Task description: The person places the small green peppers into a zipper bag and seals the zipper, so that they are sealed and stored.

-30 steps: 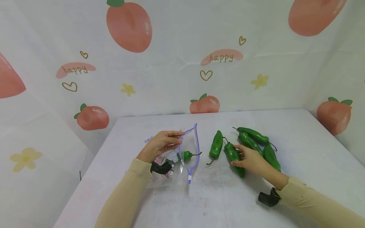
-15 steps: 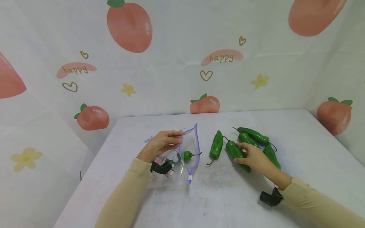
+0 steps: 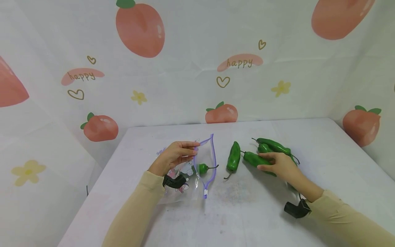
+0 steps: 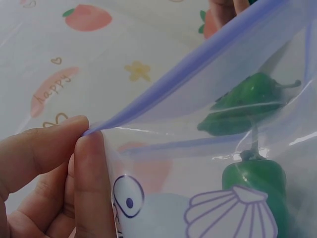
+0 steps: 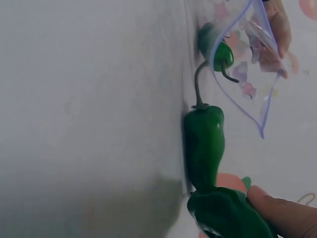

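A clear zip bag (image 3: 197,178) with a purple edge and cartoon prints lies on the white table (image 3: 247,216). My left hand (image 3: 193,148) pinches its upper lip (image 4: 94,130) and holds the mouth up. One green pepper (image 3: 202,168) lies in the mouth, stem pointing right. My right hand (image 3: 264,161) grips another green pepper (image 3: 252,159), thumb (image 5: 277,214) on its side, stem end toward the bag. A loose pepper (image 3: 234,157) lies between the bag and that hand. Two more peppers (image 3: 274,145) lie behind the right hand, and a further one is mostly hidden under it.
A printed backdrop (image 3: 197,68) with peaches and "happy" closes off the table's far edge and both sides. Bare tabletop stretches in front of the bag and peppers, and off to the far right.
My right hand has closed on the pepper and drawn it up and to the right, turning it nearly level. The left hand and the bag have stayed put.
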Tool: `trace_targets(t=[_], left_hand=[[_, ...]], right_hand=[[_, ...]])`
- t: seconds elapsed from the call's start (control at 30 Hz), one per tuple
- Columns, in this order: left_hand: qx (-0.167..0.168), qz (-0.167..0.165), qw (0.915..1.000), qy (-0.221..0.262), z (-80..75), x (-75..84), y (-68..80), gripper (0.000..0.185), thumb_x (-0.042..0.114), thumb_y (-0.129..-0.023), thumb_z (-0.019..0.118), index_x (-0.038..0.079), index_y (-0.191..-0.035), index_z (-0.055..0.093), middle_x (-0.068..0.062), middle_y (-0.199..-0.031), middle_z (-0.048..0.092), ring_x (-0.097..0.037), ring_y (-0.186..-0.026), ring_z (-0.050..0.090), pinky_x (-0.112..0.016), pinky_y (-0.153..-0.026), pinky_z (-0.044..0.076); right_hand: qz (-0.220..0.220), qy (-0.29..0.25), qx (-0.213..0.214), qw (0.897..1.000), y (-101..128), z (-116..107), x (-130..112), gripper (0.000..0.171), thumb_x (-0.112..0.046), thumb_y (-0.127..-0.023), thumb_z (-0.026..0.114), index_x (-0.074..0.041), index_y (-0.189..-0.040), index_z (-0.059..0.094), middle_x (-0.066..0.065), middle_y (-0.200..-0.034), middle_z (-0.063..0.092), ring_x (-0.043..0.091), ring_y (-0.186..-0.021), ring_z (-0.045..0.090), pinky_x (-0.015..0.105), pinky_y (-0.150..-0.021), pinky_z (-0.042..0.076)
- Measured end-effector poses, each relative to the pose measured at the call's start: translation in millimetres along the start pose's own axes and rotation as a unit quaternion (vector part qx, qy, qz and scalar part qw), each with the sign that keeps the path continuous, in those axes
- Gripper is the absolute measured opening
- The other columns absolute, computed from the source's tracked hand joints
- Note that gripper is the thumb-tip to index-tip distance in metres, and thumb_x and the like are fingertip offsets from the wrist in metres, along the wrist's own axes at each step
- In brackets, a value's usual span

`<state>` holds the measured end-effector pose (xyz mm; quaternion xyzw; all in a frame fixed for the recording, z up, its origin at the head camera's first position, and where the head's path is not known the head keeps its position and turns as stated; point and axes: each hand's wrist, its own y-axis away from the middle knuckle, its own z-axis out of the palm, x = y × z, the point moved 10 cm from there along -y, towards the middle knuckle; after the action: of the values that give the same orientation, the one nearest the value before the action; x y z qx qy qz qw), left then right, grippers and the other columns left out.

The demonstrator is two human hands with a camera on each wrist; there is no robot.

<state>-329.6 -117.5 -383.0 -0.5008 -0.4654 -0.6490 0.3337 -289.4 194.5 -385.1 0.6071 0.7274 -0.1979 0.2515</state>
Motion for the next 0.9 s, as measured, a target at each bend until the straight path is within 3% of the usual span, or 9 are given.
trace_targets(t=[0.13,0.23,0.37,0.47,0.67,0.9], left_hand=[[0.003,0.001,1.0000,0.004,-0.5,-0.6,-0.7,0.048,-0.002,-0.087,0.067,-0.009,-0.132,0.053,0.003,-0.088,0.065,-0.008,-0.076,0.064,-0.019,-0.072,0.056],[0.004,0.002,1.0000,0.001,-0.5,-1.2,-0.7,0.047,-0.003,-0.087,0.066,-0.008,-0.132,0.054,0.003,-0.090,0.065,-0.007,-0.076,0.063,-0.019,-0.073,0.056],[0.006,0.002,1.0000,-0.002,-0.6,-1.4,-0.3,0.045,-0.004,-0.088,0.065,-0.007,-0.131,0.055,0.004,-0.091,0.065,-0.007,-0.077,0.062,-0.019,-0.074,0.055],[0.006,0.000,1.0000,0.004,-1.1,-1.7,-0.7,0.046,-0.003,-0.087,0.066,-0.008,-0.131,0.054,0.003,-0.089,0.065,-0.007,-0.076,0.063,-0.019,-0.073,0.056],[0.005,0.000,1.0000,0.007,-1.3,-1.3,-0.8,0.046,-0.003,-0.086,0.067,-0.008,-0.131,0.055,0.003,-0.088,0.065,-0.007,-0.075,0.064,-0.019,-0.071,0.056],[0.003,0.001,1.0000,0.004,-0.8,-0.6,-1.3,0.040,-0.003,-0.089,0.065,-0.006,-0.128,0.058,0.003,-0.084,0.065,-0.007,-0.074,0.065,-0.018,-0.069,0.056]], right_hand=[[0.001,-0.001,0.009,1.000,-0.2,-8.8,0.1,0.064,-0.041,-0.082,0.075,-0.004,-0.132,0.059,0.026,-0.126,0.060,0.034,-0.103,0.061,0.043,-0.077,0.051],[-0.002,0.002,0.016,1.000,-1.1,-16.1,-0.8,0.065,-0.042,-0.083,0.074,-0.003,-0.133,0.058,0.022,-0.111,0.066,0.029,-0.093,0.059,0.037,-0.073,0.048],[-0.005,0.001,0.020,1.000,-1.1,-24.3,-3.9,0.066,-0.043,-0.084,0.073,-0.003,-0.134,0.056,0.024,-0.111,0.065,0.031,-0.095,0.059,0.036,-0.074,0.047],[-0.003,-0.008,0.020,1.000,-0.3,-28.7,-7.2,0.067,-0.045,-0.085,0.071,-0.003,-0.135,0.055,0.028,-0.124,0.060,0.035,-0.104,0.061,0.037,-0.075,0.050],[0.011,-0.032,0.023,0.999,2.4,-35.6,-12.6,0.070,-0.049,-0.085,0.070,-0.006,-0.138,0.053,0.025,-0.118,0.065,0.033,-0.103,0.062,0.031,-0.073,0.050],[-0.002,-0.055,0.040,0.998,4.6,-39.6,-21.4,0.067,-0.045,-0.085,0.072,-0.007,-0.137,0.055,0.022,-0.112,0.068,0.029,-0.098,0.064,0.028,-0.070,0.050]])
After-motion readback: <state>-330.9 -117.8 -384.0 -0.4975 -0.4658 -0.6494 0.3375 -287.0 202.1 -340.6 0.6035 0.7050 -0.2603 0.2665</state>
